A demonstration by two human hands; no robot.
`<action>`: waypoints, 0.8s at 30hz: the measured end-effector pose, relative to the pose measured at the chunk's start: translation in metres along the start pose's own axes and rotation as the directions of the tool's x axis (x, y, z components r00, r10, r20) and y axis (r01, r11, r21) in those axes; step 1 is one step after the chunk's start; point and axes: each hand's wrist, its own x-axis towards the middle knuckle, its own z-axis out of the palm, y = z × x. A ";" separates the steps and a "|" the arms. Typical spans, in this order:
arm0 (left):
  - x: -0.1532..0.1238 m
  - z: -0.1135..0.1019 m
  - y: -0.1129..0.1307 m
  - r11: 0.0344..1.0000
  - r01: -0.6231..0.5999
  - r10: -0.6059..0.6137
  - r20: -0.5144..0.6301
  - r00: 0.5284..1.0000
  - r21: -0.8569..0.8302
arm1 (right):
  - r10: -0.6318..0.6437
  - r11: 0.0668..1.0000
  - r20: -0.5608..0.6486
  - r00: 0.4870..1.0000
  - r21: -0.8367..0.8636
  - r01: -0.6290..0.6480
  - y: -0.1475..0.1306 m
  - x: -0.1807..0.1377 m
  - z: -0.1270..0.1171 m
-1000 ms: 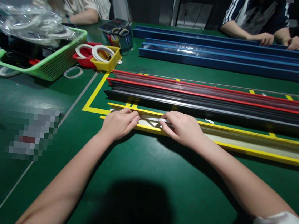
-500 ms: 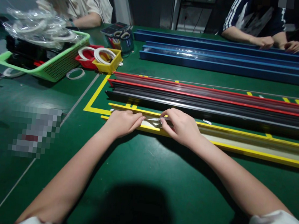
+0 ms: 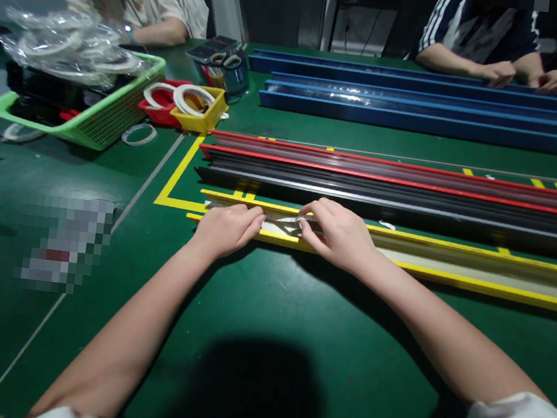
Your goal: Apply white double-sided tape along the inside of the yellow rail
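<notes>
Yellow channel (image 3: pixel 453 266): lay lengthwise on the green table (image 3: pixel 295 331), nearest you. Your left hand (image 3: pixel 226 228) pressed flat on its near end, fingers extended. Your right hand (image 3: pixel 340 235), just right of it, pinched a white tape strip (image 3: pixel 284 221) over the channel. Behind the channel: black and red profiles (image 3: pixel 411 190); farther back, blue rails (image 3: pixel 421 104)

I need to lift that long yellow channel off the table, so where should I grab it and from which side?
Probably by the two raised side walls of the yellow channel, pinched from above. It lies flat, open side up, with a black rail close behind. Left hand and right hand already rest at its left end.
</notes>
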 end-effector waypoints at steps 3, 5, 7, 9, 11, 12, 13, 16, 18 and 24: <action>0.000 -0.001 0.001 1.000 0.013 -0.012 0.016 1.000 -0.022 | 0.016 1.000 0.026 1.000 0.009 -0.016 0.000 0.000 0.000; 0.000 -0.001 0.002 0.999 0.018 -0.017 0.029 0.999 -0.028 | 0.026 1.000 0.043 0.999 0.013 -0.027 0.000 -0.001 0.001; 0.000 -0.002 0.002 0.999 0.021 -0.020 0.039 0.999 -0.028 | 0.045 0.999 0.050 0.998 0.001 -0.045 0.000 -0.001 0.002; 0.000 -0.003 0.003 0.999 0.029 -0.028 0.044 0.999 -0.028 | 0.069 0.997 0.055 0.996 -0.026 -0.067 -0.001 -0.001 0.003; 0.000 -0.004 0.003 0.999 0.036 -0.035 0.044 0.998 -0.031 | 0.085 0.995 0.067 0.994 -0.058 -0.081 -0.001 -0.001 0.005; 0.000 -0.004 0.004 0.999 0.040 -0.039 0.043 0.998 -0.034 | 0.090 0.994 0.075 0.993 -0.070 -0.084 -0.001 -0.001 0.005; 0.000 -0.004 0.004 0.998 0.044 -0.043 0.045 0.998 -0.037 | 0.093 0.993 0.082 0.992 -0.075 -0.086 -0.001 -0.001 0.005; 0.000 -0.004 0.004 0.997 0.059 -0.056 0.060 0.997 -0.040 | 0.086 0.996 0.104 0.991 -0.047 -0.081 -0.001 -0.001 0.004; 0.000 -0.003 0.004 0.997 0.063 -0.060 0.065 0.996 -0.041 | 0.060 0.998 0.126 0.990 -0.010 -0.059 -0.001 -0.001 0.002; 0.000 0.000 0.001 0.999 0.033 -0.032 0.051 0.998 -0.023 | 0.039 0.998 0.132 0.990 -0.046 -0.033 0.000 0.000 0.000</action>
